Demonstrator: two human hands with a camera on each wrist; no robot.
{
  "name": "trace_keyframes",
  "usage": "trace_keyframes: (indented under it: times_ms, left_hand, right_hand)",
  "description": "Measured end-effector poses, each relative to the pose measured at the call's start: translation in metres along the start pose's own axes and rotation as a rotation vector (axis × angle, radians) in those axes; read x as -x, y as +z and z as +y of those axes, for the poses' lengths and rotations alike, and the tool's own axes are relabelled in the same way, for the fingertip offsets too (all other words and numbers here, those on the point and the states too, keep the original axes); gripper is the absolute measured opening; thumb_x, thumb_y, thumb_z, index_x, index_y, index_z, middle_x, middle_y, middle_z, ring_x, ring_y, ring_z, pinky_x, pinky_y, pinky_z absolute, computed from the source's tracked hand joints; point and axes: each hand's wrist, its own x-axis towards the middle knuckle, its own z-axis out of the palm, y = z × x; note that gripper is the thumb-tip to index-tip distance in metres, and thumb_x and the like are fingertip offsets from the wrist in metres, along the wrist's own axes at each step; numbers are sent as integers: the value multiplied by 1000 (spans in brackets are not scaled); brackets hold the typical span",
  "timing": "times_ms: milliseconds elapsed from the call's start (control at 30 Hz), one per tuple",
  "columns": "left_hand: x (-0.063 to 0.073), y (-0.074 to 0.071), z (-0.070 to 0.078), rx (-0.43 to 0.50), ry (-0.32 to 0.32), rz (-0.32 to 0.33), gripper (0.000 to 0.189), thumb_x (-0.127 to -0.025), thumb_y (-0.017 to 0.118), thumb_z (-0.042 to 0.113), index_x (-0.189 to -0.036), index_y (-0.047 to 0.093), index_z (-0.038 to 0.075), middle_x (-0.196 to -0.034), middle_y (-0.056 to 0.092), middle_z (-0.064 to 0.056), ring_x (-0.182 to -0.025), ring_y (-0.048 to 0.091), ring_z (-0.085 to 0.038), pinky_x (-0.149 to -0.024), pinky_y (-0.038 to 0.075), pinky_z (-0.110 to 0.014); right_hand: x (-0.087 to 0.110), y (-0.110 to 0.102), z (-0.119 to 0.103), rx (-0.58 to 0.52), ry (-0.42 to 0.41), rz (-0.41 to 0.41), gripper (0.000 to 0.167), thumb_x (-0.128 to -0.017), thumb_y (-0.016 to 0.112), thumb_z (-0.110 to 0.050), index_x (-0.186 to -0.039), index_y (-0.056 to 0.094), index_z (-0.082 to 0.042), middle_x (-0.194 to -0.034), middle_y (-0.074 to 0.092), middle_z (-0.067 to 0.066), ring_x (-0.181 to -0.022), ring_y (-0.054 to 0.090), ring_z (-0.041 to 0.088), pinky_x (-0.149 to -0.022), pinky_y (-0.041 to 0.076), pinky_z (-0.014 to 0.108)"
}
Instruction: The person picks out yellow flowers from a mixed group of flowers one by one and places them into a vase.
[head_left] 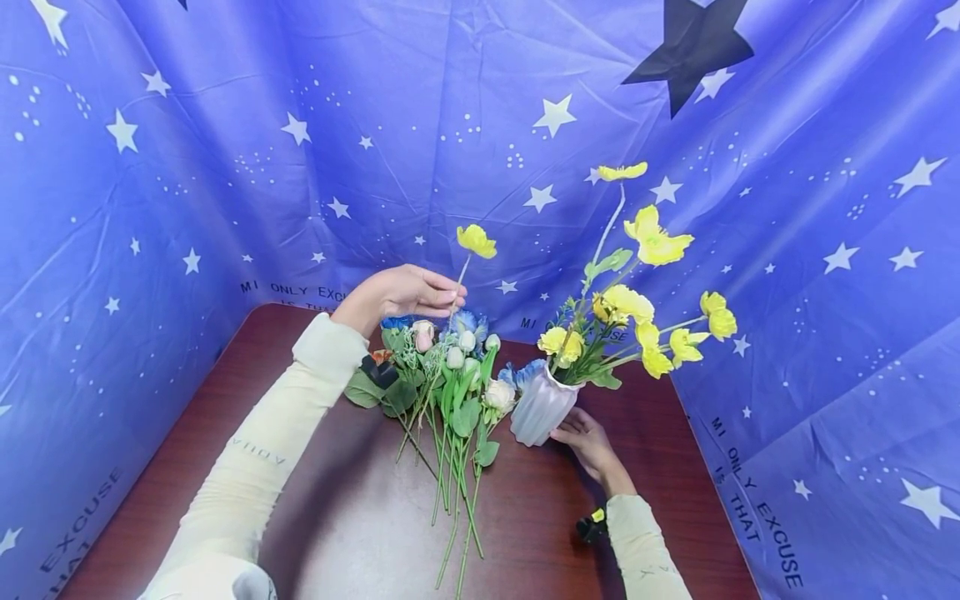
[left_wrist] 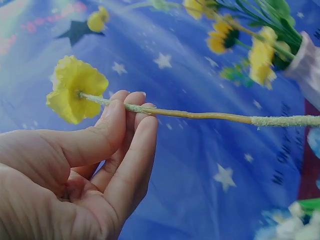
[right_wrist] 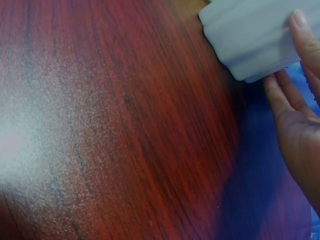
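Observation:
Between thumb and fingers, my left hand (head_left: 408,292) pinches the stem of a single yellow artificial flower (head_left: 477,241). The left wrist view shows the pinch close below the yellow bloom (left_wrist: 76,89), with the long stem (left_wrist: 200,115) running off to the right. My right hand (head_left: 588,446) holds the lower part of a pale ribbed vase (head_left: 546,408), which leans to the right. In the right wrist view the thumb lies along one side of the vase (right_wrist: 250,40) and fingers touch another. Several yellow flowers (head_left: 626,304) with green leaves stand in the vase.
A pile of loose artificial flowers (head_left: 453,358), with white, pink and blue blooms, lies left of the vase, stems toward me. A small black object (head_left: 591,527) is by my right sleeve. Blue star-printed cloth (head_left: 420,150) surrounds the reddish-brown table (head_left: 360,500).

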Motion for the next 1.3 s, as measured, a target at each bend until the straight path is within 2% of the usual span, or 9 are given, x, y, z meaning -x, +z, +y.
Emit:
trace_keyframes:
  times_ms: [100, 200, 433, 567, 667, 900, 1133, 1200, 1300]
  left_hand:
    - [2, 10, 14, -16, 34, 4, 43, -101, 52, -8, -144, 48, -9, -136, 62, -26, -89, 73, -14, -109, 53, -37]
    - [3, 21, 25, -35, 65, -7, 43, -101, 52, -8, -143, 50, -8, -141, 57, -27, -93, 72, -15, -105, 56, -35]
    - [7, 45, 43, -57, 119, -40, 42, -100, 53, -8, -142, 51, -8, -141, 58, -27, -108, 69, -23, -113, 51, -40]
    - [8, 53, 50, -53, 154, -51, 40, -100, 54, -7, -140, 52, -9, -138, 60, -28, -116, 67, -28, -111, 54, -39]
    - [9, 59, 54, -41, 187, -58, 38, -100, 53, -9, -138, 53, -10, -135, 61, -29, -113, 68, -28, -108, 55, -39]
    - [6, 74, 54, 31, 276, -44, 34, -98, 56, -11, -132, 57, -13, -116, 71, -24, -95, 72, -20, -106, 57, -40]
    - [-2, 90, 44, 103, 408, -37, 29, -96, 59, -12, -124, 61, -13, -91, 77, -5, -92, 74, -19, -99, 61, -38]
    - [-5, 94, 39, 112, 454, -20, 28, -95, 59, -12, -123, 61, -13, -90, 77, -3, -89, 74, -16, -99, 61, -38]
    - [-10, 99, 32, 109, 514, 7, 29, -95, 60, -12, -123, 60, -14, -94, 77, -7, -88, 74, -13, -100, 61, -40]
  right_hand:
    - [1, 0, -1, -5, -9, -11, 50, -88, 64, 17, -129, 53, -9, -113, 66, -6, -105, 66, 6, -89, 60, 21]
    - [1, 0, -1, -2, -2, -6, 50, -88, 65, 16, -130, 53, -8, -112, 66, -6, -105, 66, 6, -89, 60, 21]
    - [0, 1, -3, -1, 11, 3, 49, -88, 64, 18, -128, 53, -9, -111, 67, -6, -104, 66, 6, -89, 60, 21]
    - [0, 0, -2, -2, 0, -8, 49, -88, 63, 18, -128, 53, -10, -111, 66, -7, -104, 66, 6, -90, 59, 21]
    - [1, 0, -1, -2, -5, -11, 49, -88, 63, 18, -128, 53, -9, -111, 67, -7, -104, 66, 6, -90, 59, 20]
    - [2, 2, -2, 2, 10, 11, 49, -88, 62, 19, -128, 52, -7, -110, 67, -7, -103, 66, 5, -89, 60, 20]
    - [2, 4, -3, 7, 24, 40, 52, -88, 60, 21, -134, 46, 0, -110, 65, -7, -103, 65, 6, -89, 59, 20]
    - [2, 4, -3, 10, 23, 39, 52, -88, 61, 21, -133, 46, 0, -110, 65, -7, -104, 65, 6, -88, 59, 20]
    - [3, 4, -4, 11, 21, 32, 51, -89, 62, 20, -133, 47, -1, -110, 65, -8, -104, 65, 6, -88, 59, 20]
